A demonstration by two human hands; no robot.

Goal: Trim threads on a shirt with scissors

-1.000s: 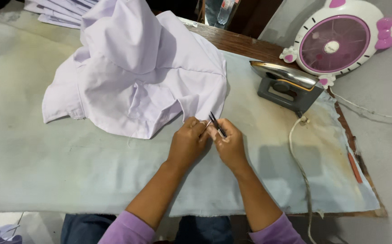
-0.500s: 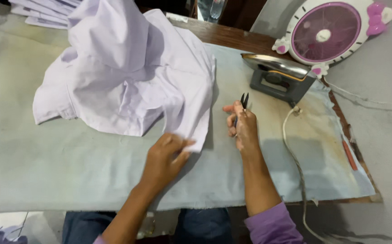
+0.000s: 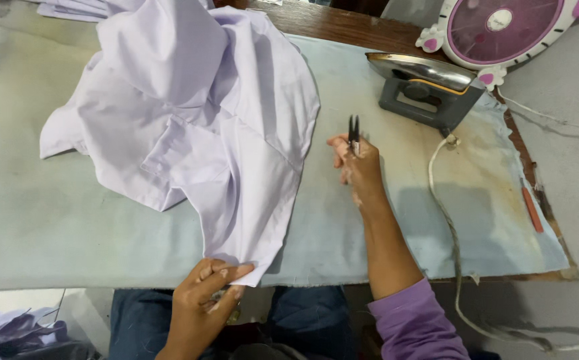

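Hands parted since a second ago: left hand (image 3: 204,299) now pinches pale lilac garment (image 3: 189,127) corner at table's near edge; right hand (image 3: 357,163), off to its right, clasps thread snips (image 3: 353,131) upright, trimming apparently paused.

We've got just one head cam, looking steeply down on our hands (image 3: 289,233) and the tabletop (image 3: 69,220), pretty close.

I see no packages, signs or screens here, only a small round white label at the fan's (image 3: 503,30) hub, far right.
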